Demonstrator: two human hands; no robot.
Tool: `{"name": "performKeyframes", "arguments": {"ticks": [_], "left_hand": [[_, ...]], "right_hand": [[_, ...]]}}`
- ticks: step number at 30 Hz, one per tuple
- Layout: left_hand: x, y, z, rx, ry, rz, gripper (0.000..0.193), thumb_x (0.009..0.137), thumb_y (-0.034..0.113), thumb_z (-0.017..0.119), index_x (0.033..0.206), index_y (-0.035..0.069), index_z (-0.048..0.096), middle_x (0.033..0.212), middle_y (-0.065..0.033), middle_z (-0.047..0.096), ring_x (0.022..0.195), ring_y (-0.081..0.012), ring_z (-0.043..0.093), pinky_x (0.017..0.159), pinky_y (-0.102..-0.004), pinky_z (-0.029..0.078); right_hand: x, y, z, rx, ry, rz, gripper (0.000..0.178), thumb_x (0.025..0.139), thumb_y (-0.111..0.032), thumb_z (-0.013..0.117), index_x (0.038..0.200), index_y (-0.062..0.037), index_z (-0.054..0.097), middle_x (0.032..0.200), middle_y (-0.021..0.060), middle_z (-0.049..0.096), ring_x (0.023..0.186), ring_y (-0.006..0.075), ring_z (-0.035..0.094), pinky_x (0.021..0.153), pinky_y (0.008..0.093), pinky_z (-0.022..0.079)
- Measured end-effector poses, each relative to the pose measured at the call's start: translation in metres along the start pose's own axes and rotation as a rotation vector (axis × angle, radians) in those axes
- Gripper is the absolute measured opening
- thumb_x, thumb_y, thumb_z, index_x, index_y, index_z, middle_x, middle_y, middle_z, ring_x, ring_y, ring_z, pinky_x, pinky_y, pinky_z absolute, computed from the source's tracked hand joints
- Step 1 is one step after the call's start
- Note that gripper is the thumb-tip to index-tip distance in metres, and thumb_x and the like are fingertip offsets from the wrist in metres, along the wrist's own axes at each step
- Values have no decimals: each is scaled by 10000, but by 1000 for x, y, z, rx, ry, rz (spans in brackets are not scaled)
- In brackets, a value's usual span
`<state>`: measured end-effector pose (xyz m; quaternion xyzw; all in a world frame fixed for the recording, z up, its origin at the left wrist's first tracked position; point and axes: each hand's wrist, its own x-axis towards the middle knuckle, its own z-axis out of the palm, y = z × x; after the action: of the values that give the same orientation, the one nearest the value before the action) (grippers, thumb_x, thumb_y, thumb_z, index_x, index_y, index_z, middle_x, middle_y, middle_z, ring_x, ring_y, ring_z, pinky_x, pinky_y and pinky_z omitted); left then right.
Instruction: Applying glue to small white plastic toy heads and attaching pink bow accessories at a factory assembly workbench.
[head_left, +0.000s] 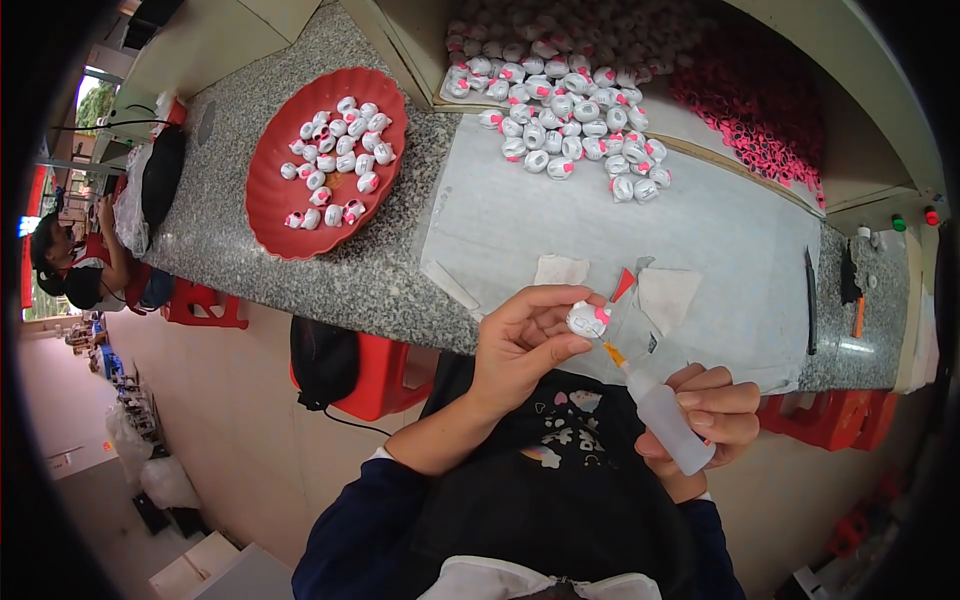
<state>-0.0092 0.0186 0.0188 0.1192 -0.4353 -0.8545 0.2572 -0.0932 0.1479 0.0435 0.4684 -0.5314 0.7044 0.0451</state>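
My left hand (pixel 525 345) pinches a small white toy head (pixel 588 320) with a pink bow between thumb and fingers, above the near edge of the worktop. My right hand (pixel 712 415) is wrapped round a translucent white squeeze bottle (pixel 668 420) with a narrow orange-yellow nozzle (pixel 613 352). The bottle is tilted, its tip pointing up and left at the underside of the head. The tip is very close to the head; whether they touch I cannot tell. Below the hands lie a small red pointed cap (pixel 624 284) and folded white cloth pieces (pixel 668 298).
A red scalloped dish (pixel 270 205) with several white heads stands on the granite top to the left. More heads (pixel 570 120) pile up at the back, beside many small pink parts (pixel 765 140). A black stick-like tool (pixel 810 300) lies right. Another person (pixel 90 260) sits far left.
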Motion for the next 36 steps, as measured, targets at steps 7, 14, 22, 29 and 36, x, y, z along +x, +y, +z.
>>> {"name": "performKeyframes", "arguments": {"ticks": [7,14,22,29,36], "left_hand": [[0,-1,-1,13,-18,-22,352,686,-58,562,1015,-44,437,994,-179,516,900,-178,526,788,-273,418],[0,0,-1,29,-21,-48,347,693,-61,555,1019,-42,437,993,-176,516,905,-173,523,782,-268,424],[0,-2,-2,-17,-1,-42,355,698,-38,562,1027,-40,429,998,-176,507,889,-175,530,781,-279,434],[0,-1,-2,-18,-17,-56,362,698,-33,566,1033,-34,430,994,-168,511,896,-168,527,785,-271,427],[0,-1,0,-16,-17,-60,359,697,-39,566,1032,-35,436,998,-160,513,907,-166,520,783,-261,418]], "right_hand": [[-2,1,1,-5,43,-2,411,610,-185,718,851,-86,400,809,42,406,544,106,389,444,199,365],[-3,1,0,-2,29,6,415,604,-190,724,843,-79,404,799,45,406,542,107,391,442,195,363],[-3,2,0,-33,64,1,410,602,-184,723,837,-80,403,786,40,402,537,109,395,441,194,370],[1,1,1,-39,17,-8,401,618,-170,711,843,-81,391,783,43,399,536,109,395,438,191,373],[1,1,1,-9,-15,-5,411,611,-180,716,846,-82,393,790,45,406,533,109,394,437,194,379]]}}
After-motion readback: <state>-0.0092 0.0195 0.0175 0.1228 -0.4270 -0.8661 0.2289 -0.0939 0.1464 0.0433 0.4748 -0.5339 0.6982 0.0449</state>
